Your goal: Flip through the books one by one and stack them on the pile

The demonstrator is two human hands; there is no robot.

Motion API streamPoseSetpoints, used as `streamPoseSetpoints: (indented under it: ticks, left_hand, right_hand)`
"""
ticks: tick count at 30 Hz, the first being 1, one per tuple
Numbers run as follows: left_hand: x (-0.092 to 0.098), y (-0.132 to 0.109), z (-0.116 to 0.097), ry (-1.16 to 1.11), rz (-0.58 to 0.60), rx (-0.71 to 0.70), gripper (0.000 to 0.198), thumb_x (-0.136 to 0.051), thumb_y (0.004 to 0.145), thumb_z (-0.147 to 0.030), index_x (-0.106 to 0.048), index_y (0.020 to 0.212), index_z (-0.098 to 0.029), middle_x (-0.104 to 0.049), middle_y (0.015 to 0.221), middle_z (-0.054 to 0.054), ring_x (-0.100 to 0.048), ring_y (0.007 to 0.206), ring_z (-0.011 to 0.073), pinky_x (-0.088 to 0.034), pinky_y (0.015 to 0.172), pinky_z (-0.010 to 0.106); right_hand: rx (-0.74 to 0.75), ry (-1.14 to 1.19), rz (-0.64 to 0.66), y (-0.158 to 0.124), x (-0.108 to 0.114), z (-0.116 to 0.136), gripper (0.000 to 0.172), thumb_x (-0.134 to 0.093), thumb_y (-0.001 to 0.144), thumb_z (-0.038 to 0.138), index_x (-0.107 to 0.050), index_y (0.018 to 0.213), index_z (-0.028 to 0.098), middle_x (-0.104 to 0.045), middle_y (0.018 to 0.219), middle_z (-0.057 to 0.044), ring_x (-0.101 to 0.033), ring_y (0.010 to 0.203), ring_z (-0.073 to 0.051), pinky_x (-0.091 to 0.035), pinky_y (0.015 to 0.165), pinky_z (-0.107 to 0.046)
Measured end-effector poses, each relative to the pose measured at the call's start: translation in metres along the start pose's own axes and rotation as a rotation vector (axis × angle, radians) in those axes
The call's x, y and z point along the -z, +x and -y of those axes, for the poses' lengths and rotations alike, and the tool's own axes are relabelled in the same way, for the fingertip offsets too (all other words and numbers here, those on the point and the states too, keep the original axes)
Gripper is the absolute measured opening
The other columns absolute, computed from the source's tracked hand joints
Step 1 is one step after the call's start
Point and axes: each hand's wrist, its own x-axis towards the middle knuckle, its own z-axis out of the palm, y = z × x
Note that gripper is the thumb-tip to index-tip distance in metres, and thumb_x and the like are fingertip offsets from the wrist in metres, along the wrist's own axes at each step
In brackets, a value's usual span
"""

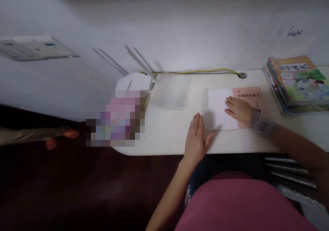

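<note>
A pink booklet [253, 99] lies on the white desk [167, 135], partly covered on its left side by a white sheet of paper [217, 109]. My right hand [239, 109], with a grey watch on the wrist, rests flat with fingers stretched over the seam between paper and booklet. My left hand [196, 138] lies flat and open on the desk just left of the paper's lower corner, fingers together and pointing away from me.
A stack of colourful schoolbooks [298, 83] sits at the desk's back right. A white router [133, 82] with antennas stands at the back left beside a translucent sheet [171, 92]. A yellow cable [200, 72] runs along the wall. Another person's feet [61, 138] show at far left.
</note>
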Motion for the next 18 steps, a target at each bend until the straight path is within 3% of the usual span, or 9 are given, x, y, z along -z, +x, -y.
streamPoseSetpoints:
  ticks: [4, 7, 11, 14, 18]
  left_hand:
    - [-0.013, -0.002, 0.012, 0.123, 0.122, 0.045, 0.078, -0.033, 0.095, -0.056, -0.020, 0.147, 0.000, -0.034, 0.146, 0.034, -0.028, 0.140, 0.0377, -0.036, 0.107, 0.057]
    - [-0.021, -0.004, 0.008, 0.196, 0.197, 0.032, 0.079, -0.030, 0.095, -0.059, -0.029, 0.142, 0.004, -0.038, 0.144, 0.034, -0.031, 0.140, 0.0369, -0.034, 0.109, 0.055]
    - [-0.022, -0.005, 0.001, 0.261, 0.251, 0.041, 0.083, -0.025, 0.093, -0.064, -0.036, 0.140, 0.005, -0.040, 0.143, 0.031, -0.031, 0.140, 0.0363, -0.032, 0.110, 0.054]
    - [-0.020, -0.005, -0.001, 0.274, 0.277, 0.049, 0.087, -0.021, 0.092, -0.067, -0.035, 0.142, 0.003, -0.038, 0.145, 0.030, -0.028, 0.141, 0.0350, -0.031, 0.111, 0.053]
    - [-0.019, -0.007, 0.000, 0.264, 0.274, 0.046, 0.090, -0.022, 0.090, -0.070, -0.033, 0.144, 0.002, -0.040, 0.145, 0.028, -0.027, 0.142, 0.0346, -0.029, 0.112, 0.053]
  right_hand:
    - [-0.035, 0.098, -0.050, 0.009, 0.018, 0.007, 0.038, -0.033, 0.097, 0.025, -0.064, 0.111, 0.009, -0.065, 0.121, -0.018, -0.061, 0.113, -0.027, -0.047, 0.097, -0.043]
    - [0.144, 0.165, -0.064, 0.020, 0.027, 0.025, 0.046, -0.029, 0.100, 0.033, -0.054, 0.128, 0.008, -0.057, 0.135, -0.017, -0.049, 0.129, -0.025, -0.037, 0.109, -0.045]
    - [0.433, 0.192, 0.115, 0.032, 0.021, 0.058, 0.063, -0.026, 0.099, 0.052, -0.042, 0.140, 0.007, -0.040, 0.149, -0.018, -0.030, 0.142, -0.025, -0.023, 0.116, -0.046]
    - [0.500, 0.187, 0.272, 0.039, 0.008, 0.069, 0.082, -0.030, 0.092, 0.066, -0.036, 0.144, 0.002, -0.032, 0.152, -0.022, -0.025, 0.144, -0.028, -0.021, 0.117, -0.044]
    - [0.525, 0.168, 0.346, 0.044, -0.007, 0.063, 0.086, -0.031, 0.091, 0.067, -0.028, 0.148, 0.003, -0.027, 0.154, -0.021, -0.022, 0.145, -0.027, -0.021, 0.117, -0.043]
